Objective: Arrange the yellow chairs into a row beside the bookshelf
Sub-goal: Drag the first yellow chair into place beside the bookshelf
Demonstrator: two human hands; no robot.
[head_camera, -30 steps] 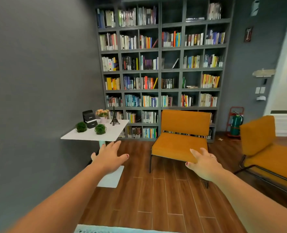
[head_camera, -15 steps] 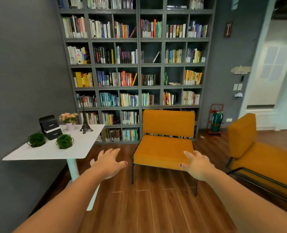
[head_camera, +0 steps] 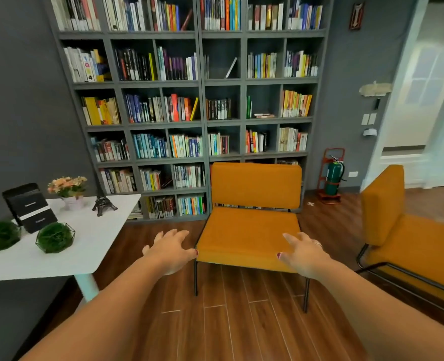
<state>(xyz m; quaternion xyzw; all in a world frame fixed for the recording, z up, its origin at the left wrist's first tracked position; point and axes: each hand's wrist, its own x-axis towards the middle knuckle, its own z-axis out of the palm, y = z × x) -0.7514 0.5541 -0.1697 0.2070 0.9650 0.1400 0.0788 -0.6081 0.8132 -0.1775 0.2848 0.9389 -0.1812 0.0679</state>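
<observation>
Both hands, left [head_camera: 170,250] and right [head_camera: 303,252], reach out spread and empty toward the chair [head_camera: 249,230] standing before the bookshelf [head_camera: 202,121].

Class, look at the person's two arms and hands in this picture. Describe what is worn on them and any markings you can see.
Both forearms are bare, with no sleeves showing anywhere in view. The left hand has dark red polish on the thumbnail and no jewellery visible. The right hand wears a thin ring on one finger, and its thumbnail has the same dark red polish.
</observation>
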